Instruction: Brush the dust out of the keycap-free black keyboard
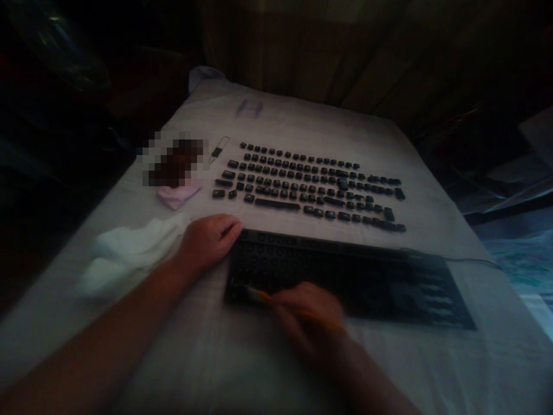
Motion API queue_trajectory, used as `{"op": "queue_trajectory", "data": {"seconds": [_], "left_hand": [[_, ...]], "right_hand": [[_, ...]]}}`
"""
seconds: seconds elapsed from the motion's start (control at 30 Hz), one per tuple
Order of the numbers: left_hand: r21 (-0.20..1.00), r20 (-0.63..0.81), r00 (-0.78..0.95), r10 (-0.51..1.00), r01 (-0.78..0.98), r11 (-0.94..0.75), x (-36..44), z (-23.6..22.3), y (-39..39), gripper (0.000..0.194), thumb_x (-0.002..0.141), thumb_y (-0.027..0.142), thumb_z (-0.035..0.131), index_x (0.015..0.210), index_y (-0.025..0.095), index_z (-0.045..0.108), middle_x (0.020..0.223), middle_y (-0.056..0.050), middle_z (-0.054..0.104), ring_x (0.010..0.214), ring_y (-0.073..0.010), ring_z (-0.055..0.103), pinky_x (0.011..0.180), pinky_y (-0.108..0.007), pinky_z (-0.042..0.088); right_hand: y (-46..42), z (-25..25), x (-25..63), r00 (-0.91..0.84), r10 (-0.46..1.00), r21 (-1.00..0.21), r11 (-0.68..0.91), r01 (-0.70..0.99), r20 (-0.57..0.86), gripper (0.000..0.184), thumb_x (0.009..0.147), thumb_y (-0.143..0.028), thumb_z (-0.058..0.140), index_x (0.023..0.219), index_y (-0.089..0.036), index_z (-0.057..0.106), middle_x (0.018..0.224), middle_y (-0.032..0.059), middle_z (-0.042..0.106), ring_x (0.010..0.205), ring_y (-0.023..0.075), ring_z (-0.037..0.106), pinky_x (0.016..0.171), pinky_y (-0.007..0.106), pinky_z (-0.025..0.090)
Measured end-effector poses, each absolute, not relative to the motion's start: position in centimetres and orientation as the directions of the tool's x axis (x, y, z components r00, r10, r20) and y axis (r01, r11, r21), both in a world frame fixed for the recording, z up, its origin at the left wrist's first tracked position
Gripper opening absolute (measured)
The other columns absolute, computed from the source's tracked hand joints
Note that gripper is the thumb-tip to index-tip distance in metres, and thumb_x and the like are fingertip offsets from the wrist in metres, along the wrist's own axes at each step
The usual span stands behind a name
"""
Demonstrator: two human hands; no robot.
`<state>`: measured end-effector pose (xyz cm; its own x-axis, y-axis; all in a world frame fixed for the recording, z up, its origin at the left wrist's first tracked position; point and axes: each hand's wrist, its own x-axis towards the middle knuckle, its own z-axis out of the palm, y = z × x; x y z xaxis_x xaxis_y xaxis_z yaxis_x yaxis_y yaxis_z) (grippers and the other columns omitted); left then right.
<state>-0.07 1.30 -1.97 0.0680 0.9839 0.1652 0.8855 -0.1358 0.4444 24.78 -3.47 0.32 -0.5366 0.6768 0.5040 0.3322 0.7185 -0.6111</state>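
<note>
A black keyboard base (371, 276) with its keycaps taken off lies on a white cloth-covered table (302, 127). My left hand (209, 239) rests at its far left corner, fingers curled against the edge. My right hand (309, 317) is blurred by motion and holds a thin orange-handled tool (261, 295), likely a small brush, whose tip touches the base's near left part. The removed black keycaps (311, 187) lie beyond the base in neat rows.
A crumpled white cloth (129, 251) lies left of my left hand. Behind it are a pink pad (179, 196) with a blurred-out dark object and a wire keycap puller (218, 150). A cable (470, 261) leaves the base rightward. Surroundings are dark.
</note>
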Motion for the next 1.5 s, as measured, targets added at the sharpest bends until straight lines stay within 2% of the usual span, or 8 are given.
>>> {"op": "queue_trajectory", "data": {"seconds": [0.33, 0.73, 0.97, 1.3, 1.5], "left_hand": [[0.451, 0.154, 0.069, 0.986, 0.882, -0.132, 0.0, -1.9, 1.4, 0.036, 0.097, 0.038, 0.045, 0.082, 0.019, 0.071, 0.079, -0.005, 0.073, 0.073, -0.0191, 0.066, 0.069, -0.031, 0.045], [0.443, 0.148, 0.057, 0.987, 0.889, -0.117, 0.0, -2.0, 1.4, 0.036, 0.097, 0.039, 0.045, 0.081, 0.02, 0.071, 0.081, -0.005, 0.074, 0.074, -0.0191, 0.066, 0.069, -0.031, 0.045], [0.438, 0.163, 0.066, 0.984, 0.889, -0.132, 0.0, -2.0, 1.4, 0.034, 0.096, 0.038, 0.046, 0.082, 0.02, 0.071, 0.079, -0.004, 0.074, 0.073, -0.0184, 0.066, 0.069, -0.03, 0.045], [0.448, 0.184, 0.077, 0.98, 0.881, -0.153, 0.0, -1.8, 1.3, 0.034, 0.096, 0.037, 0.046, 0.081, 0.021, 0.071, 0.078, -0.004, 0.074, 0.071, -0.0171, 0.065, 0.067, -0.03, 0.045], [0.444, 0.177, 0.075, 0.981, 0.884, -0.147, 0.0, -1.8, 1.3, 0.034, 0.096, 0.037, 0.047, 0.079, 0.02, 0.071, 0.077, -0.004, 0.073, 0.071, -0.0174, 0.065, 0.067, -0.029, 0.045]], "right_hand": [[-3.5, 0.1, 24.8, -0.534, 0.665, -0.633, 0.722, 0.28, 0.522, 0.022, 0.104, -0.021, 0.049, 0.095, -0.019, 0.069, 0.072, 0.002, 0.077, 0.057, 0.0133, 0.07, 0.057, 0.024, 0.058], [-3.4, 1.1, 25.0, -0.521, 0.658, -0.599, 0.739, 0.308, 0.545, 0.023, 0.1, -0.016, 0.05, 0.088, -0.017, 0.069, 0.064, 0.0015, 0.073, 0.05, 0.0123, 0.066, 0.05, 0.023, 0.05], [-3.6, 0.0, 24.8, -0.542, 0.672, -0.599, 0.724, 0.341, 0.504, 0.023, 0.1, -0.018, 0.05, 0.089, -0.018, 0.07, 0.067, 0.0015, 0.075, 0.053, 0.0133, 0.069, 0.056, 0.025, 0.055], [-3.7, -0.3, 25.1, -0.571, 0.667, -0.648, 0.707, 0.284, 0.478, 0.017, 0.097, -0.015, 0.053, 0.098, -0.019, 0.07, 0.076, 0.0027, 0.079, 0.059, 0.0149, 0.071, 0.06, 0.027, 0.058], [-3.6, 0.5, 25.2, -0.531, 0.683, -0.659, 0.699, 0.279, 0.501, 0.017, 0.096, -0.012, 0.054, 0.098, -0.02, 0.069, 0.074, 0.002, 0.078, 0.057, 0.0146, 0.07, 0.057, 0.026, 0.057]]}}
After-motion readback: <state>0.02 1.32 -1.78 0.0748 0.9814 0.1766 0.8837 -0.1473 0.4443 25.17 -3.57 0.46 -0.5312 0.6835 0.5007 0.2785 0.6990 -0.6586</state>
